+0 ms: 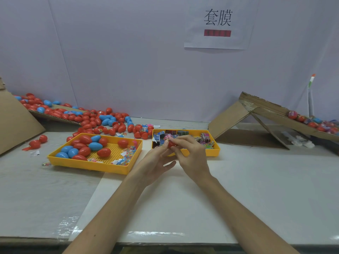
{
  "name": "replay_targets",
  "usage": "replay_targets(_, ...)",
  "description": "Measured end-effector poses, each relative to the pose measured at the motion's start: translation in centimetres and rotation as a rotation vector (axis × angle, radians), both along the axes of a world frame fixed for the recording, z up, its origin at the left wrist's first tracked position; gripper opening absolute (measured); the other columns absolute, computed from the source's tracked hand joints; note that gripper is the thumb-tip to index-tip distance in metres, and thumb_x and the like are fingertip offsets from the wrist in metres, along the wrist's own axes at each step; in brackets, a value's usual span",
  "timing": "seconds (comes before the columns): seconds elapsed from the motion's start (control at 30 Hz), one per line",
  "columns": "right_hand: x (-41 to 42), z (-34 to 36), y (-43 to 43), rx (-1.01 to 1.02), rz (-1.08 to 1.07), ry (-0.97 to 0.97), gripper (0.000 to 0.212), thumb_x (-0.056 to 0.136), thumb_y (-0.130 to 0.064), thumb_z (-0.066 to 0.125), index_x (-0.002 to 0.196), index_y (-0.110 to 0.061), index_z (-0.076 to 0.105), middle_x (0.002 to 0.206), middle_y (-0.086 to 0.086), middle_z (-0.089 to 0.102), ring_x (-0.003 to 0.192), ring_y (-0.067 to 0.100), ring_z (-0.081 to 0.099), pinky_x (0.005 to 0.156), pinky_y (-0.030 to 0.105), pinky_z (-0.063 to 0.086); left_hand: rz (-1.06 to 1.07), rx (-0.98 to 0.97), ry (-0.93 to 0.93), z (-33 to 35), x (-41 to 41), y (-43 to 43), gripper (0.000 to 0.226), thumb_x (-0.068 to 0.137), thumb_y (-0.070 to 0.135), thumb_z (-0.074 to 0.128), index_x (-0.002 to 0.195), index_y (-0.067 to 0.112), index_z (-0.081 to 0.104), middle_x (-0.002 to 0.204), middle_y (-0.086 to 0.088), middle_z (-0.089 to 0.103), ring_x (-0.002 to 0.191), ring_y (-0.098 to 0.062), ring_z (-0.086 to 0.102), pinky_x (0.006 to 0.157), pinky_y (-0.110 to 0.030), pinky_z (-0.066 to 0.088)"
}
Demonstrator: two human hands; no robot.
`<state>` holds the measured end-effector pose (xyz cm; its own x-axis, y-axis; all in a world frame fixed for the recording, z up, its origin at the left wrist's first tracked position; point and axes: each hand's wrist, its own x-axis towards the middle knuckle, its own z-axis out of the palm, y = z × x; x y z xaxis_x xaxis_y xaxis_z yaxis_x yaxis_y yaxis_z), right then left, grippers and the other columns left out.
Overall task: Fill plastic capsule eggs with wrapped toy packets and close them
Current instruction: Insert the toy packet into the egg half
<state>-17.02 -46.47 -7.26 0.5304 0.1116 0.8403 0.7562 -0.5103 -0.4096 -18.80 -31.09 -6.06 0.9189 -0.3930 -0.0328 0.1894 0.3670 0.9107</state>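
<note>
Red plastic shows between the fingertips: a red capsule egg [171,144] is held up just above the near edge of the right yellow tray [213,153], in the middle of the scene. The left hand [156,162] cups it from the left and below with curled fingers. The right hand [191,155] pinches it from the right and above, so both hands are together and clamped on the same egg. A scrap of pink wrapper [167,138] shows at the egg's far end, against the fingertips; whether it sits inside the shell cannot be told. Behind the hands, that tray holds a heap of wrapped toy packets [205,139] in blue, pink and silver. To the left, just apart, a second yellow tray [91,166] carries red and blue eggs [95,146] and a few small loose toys. Farther left and far, many more eggs [102,120] lie scattered over the tabletop [256,189]. At far right a cardboard ramp [229,116] leans, with wrapped eggs [311,121] on its slope
</note>
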Motion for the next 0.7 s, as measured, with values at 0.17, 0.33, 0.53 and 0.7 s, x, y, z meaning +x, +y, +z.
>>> replay_targets(0.17,0.29,-0.09,-0.13,0.066,-0.014,-0.012,0.021,0.084,-0.006,0.077,0.104,-0.011,0.079,0.094,-0.001,0.071,0.088,0.007,0.066,0.08,0.011,0.049,-0.001,0.026,-0.004,0.0,-0.02,-0.02,0.041,0.101,0.045,0.052,0.132,0.02,0.063,0.132,-0.001,0.068,0.115,-0.017,0.069,0.102,-0.035,0.044)
replay_targets(0.33,-0.05,0.03,-0.11,0.045,-0.003,0.008,0.022,0.085,-0.009,0.076,0.106,-0.014,0.077,0.098,-0.004,0.072,0.093,0.006,0.067,0.082,0.018,0.052,-0.013,0.037,-0.014,0.07,-0.19,0.04,0.039,0.103,0.046,0.05,0.132,0.023,0.063,0.134,0.001,0.067,0.114,-0.015,0.069,0.102,-0.035,0.043)
replay_targets(0.53,-0.17,0.67,-0.29,0.291,0.097,0.332,0.019,0.088,-0.009,0.075,0.105,-0.019,0.078,0.096,-0.011,0.077,0.09,0.008,0.072,0.08,0.022,0.056,0.068,0.057,-0.012,0.36,-0.13,-0.13,0.041,0.105,0.045,0.048,0.133,0.02,0.065,0.128,-0.001,0.071,0.115,-0.019,0.069,0.096,-0.035,0.045)
replay_targets(0.7,-0.07,0.65,-0.87,0.324,0.149,0.451,0.012,0.092,-0.011,0.071,0.102,-0.015,0.077,0.092,-0.008,0.077,0.089,0.007,0.072,0.074,0.018,0.054,0.159,0.067,-0.017,0.1,-0.05,-0.38,0.042,0.103,0.038,0.055,0.133,0.008,0.059,0.122,-0.006,0.073,0.112,-0.025,0.071,0.096,-0.037,0.051)
